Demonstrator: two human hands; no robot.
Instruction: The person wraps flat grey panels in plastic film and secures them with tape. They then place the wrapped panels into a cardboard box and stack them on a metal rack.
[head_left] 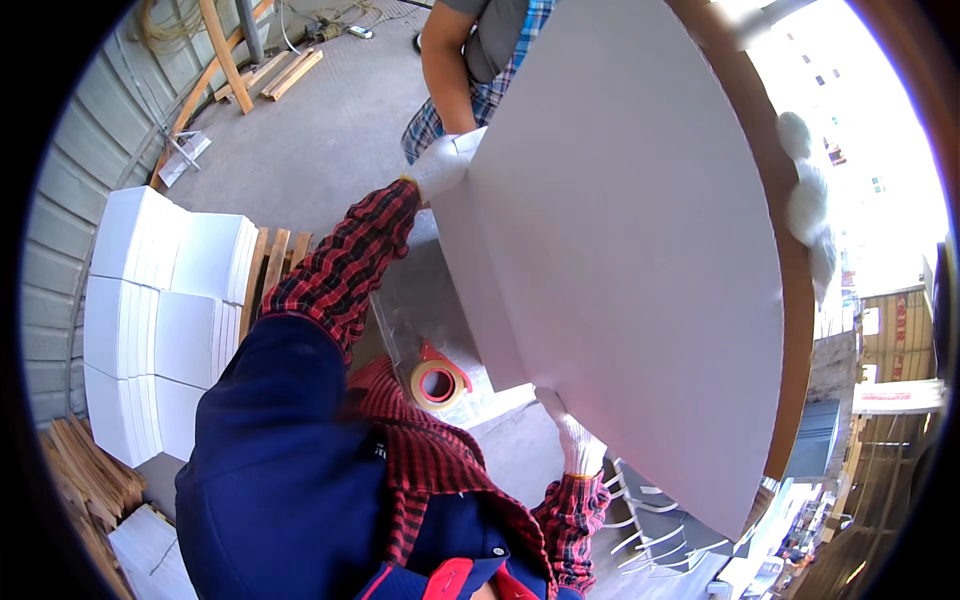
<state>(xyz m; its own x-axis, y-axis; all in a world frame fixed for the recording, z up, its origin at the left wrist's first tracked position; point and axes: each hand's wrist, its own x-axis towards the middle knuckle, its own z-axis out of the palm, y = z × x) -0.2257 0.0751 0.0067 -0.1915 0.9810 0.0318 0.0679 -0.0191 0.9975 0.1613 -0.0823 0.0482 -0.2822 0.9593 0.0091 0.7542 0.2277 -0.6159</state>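
A large white cardboard box (620, 230) stands tilted before me, with a creased flap along its left side and bare brown board at its right edge. My left hand (440, 168), in a white glove, is closed on the upper left edge of this box. Lower down, my right hand (575, 435), gloved too, grips the bottom edge; its fingers are partly hidden by the cardboard. Between my arms, a red tape dispenser (462, 372) with a roll of tape (436, 384) rests on a grey work surface (415, 290).
A co-worker (490, 60) stands beyond the box, one arm near my left hand. White-gloved fingers (808, 205) lie over the box's far right edge. Stacked white cartons (125, 320) are at left on a wooden pallet (275, 265). Wooden planks (292, 75) lie on the floor behind.
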